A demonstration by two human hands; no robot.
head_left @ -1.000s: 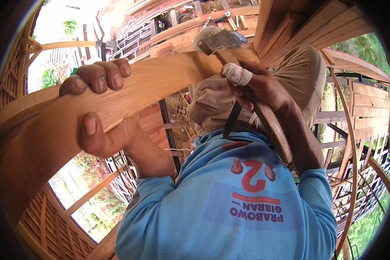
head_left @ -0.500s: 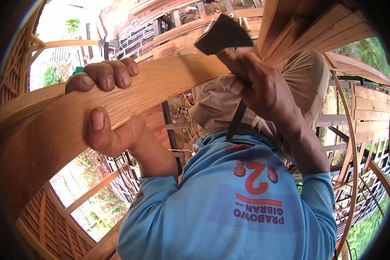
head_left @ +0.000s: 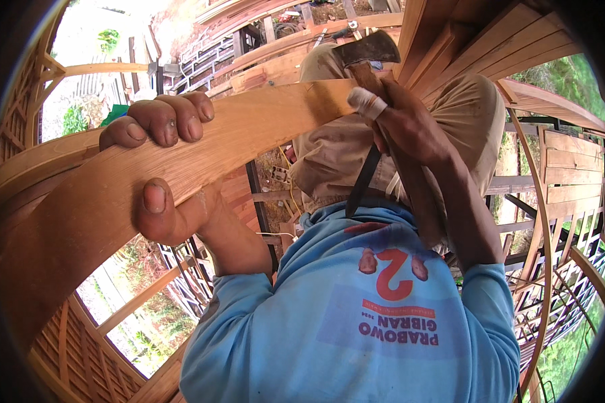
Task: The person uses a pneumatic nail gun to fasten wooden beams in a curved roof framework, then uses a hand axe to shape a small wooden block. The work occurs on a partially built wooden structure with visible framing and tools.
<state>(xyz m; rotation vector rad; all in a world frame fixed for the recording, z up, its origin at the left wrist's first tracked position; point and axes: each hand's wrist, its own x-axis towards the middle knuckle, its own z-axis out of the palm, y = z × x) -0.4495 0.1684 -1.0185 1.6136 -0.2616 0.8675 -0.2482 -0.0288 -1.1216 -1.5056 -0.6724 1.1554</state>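
Observation:
My left hand grips a long, curved wooden plank, its fingers over the far edge and thumb pressed on the broad face. The plank slants from the lower left up to the middle. Beside its right end, my right hand is closed around the wooden handle of an axe. The dark axe head stands just above that end, apart from the wood as far as I can see. White tape wraps one finger of my right hand. The handle's lower part runs along my right forearm toward my waist.
Below the plank, my legs in tan trousers are bent, and a dark strap hangs at my waist. Stacked boards rise at the far right. Long planks lie beyond my knees. A wooden lattice is at the lower left.
The axe has swung a little to the right and turned, so its head looks narrower and more of its handle shows below my right hand. The left hand and plank have barely moved.

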